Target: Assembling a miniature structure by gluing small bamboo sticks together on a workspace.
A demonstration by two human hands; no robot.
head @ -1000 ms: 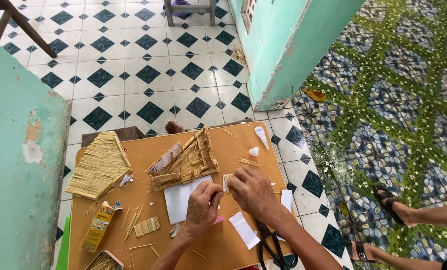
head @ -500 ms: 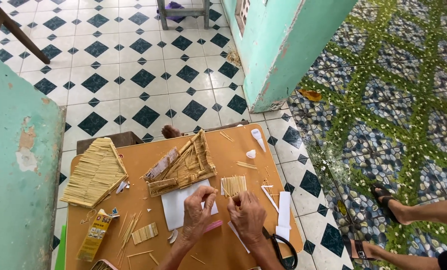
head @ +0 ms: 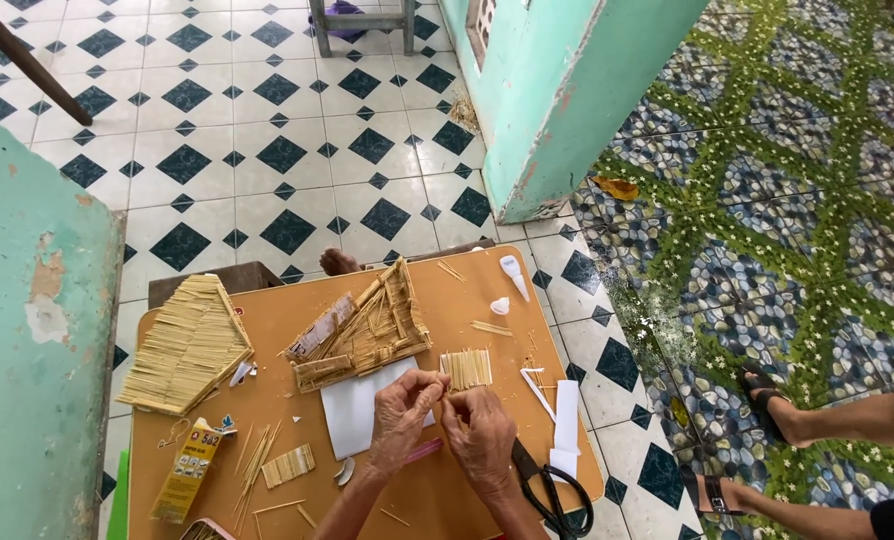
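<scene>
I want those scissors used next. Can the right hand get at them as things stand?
Probably yes. The scissors lie on the table right beside the right hand, nothing over them, though its fingers are pinching something small together with the left hand.

Seen from above: left hand [head: 399, 418] and right hand [head: 482, 440] pinched together on a thin stick, just below a small panel of sticks [head: 465, 368] on an orange tabletop [head: 447, 500]. At ten o'clock, a stick house frame [head: 367, 330]; at nine, a thatched roof panel [head: 185, 345]. Black scissors [head: 552, 495] at four.

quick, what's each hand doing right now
Left hand: fingers pinched at the small stick panel.
Right hand: fingers curled, grip cannot be told.
</scene>
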